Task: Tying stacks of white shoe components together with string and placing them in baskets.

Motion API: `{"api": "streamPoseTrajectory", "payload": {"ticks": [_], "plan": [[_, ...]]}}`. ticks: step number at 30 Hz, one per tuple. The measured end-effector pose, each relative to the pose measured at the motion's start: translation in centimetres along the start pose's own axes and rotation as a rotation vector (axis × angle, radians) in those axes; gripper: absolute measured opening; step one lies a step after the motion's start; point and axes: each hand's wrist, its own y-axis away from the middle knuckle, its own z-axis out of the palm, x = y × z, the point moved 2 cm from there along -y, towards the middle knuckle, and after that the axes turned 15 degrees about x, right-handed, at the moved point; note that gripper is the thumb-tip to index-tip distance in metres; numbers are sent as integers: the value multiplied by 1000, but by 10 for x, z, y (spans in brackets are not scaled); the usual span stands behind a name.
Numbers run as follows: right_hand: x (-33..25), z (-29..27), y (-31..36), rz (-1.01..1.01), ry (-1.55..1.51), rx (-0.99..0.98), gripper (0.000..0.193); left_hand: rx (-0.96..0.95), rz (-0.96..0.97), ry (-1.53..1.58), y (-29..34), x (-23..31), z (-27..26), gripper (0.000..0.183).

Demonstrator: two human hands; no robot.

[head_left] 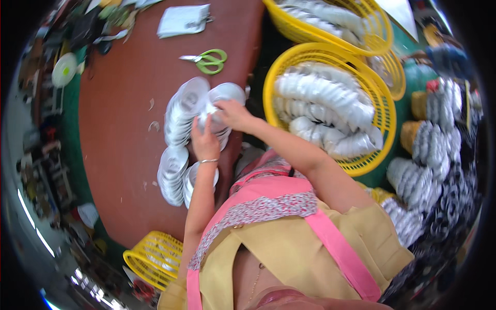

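Observation:
On the brown-red table several overlapping rows of thin, white, bowl-shaped pieces lie near its right edge. My right hand reaches in from the right, its fingers bent onto a white bowl-shaped piece at the top of the right-hand row. My left hand, with a bracelet at the wrist, grips the same row from below, finger and thumb apart around it. Left of my hands runs another row of white pieces. Two shorter rows lie nearer me, one partly behind my left forearm. The fingertips are blurred.
Green-handled scissors and a white pad lie farther up the table. Yellow baskets full of white stacks stand on the right. Another yellow basket stands at the table's near left corner. Wrapped stacks are piled far right.

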Motion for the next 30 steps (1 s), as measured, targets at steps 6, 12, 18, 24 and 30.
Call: {"api": "streamPoseTrajectory", "payload": {"ticks": [6,12,18,24,30], "plan": [[-15,-79,25,-12,16,408,31,-70,-50,-23,3,-8,-2,68],[63,-230,98,186,524,1077,41,-102,3,-26,2,-9,-2,67],[106,-327,149,361,930,1341,44,-106,-4,-30,-3,-9,0,68],[99,-262,117,216,605,1183,38,-146,-12,-28,-5,-22,2,57],[24,-134,80,-2,188,674,16,-104,14,-50,-8,-23,8,43]]}}
